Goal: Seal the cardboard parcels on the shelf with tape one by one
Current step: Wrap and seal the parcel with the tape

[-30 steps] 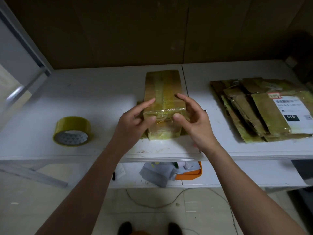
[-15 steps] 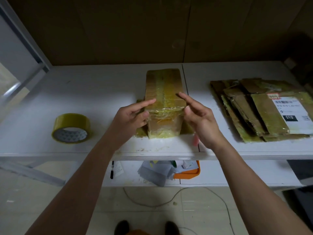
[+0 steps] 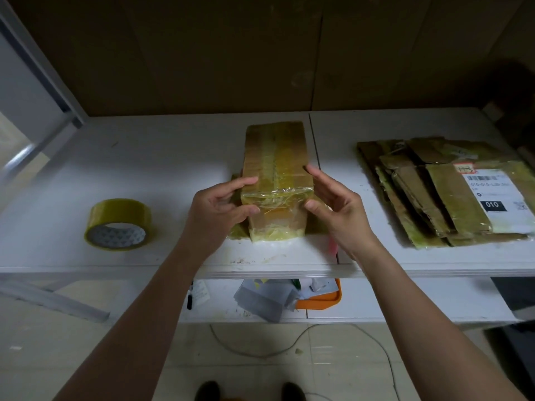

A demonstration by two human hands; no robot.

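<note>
From the head camera we looked down on a white shelf (image 3: 121,157) with one cardboard parcel (image 3: 275,157) standing near its front edge, long side running away from us and strips of yellowish tape along its top and over the near end. Our left hand (image 3: 220,209) cupped the parcel's near left corner, fingers lying along the upper edge and thumb pressed to the front face, curled round the box; we judged this was to steady it and rub the crinkled tape flat. Our right hand (image 3: 335,204) mirrored it at the near right corner, fingers fairly straight and spread, fingertips touching the side and thumb at the front face, pressing rather than gripping. The roll of tape (image 3: 118,224) lay flat on the shelf well to the left, apart from both hands, which suggested to us that the strip was already cut and this parcel close to sealed. To the right lay a pile of flattened cardboard pieces (image 3: 428,198), one bearing a white shipping label (image 3: 495,192), near but not touching the parcel. Nothing stood between hands and roll. On the lower shelf we saw an orange tray (image 3: 324,299) with crumpled papers (image 3: 260,299), and a cable (image 3: 289,348) trailing across the floor
</note>
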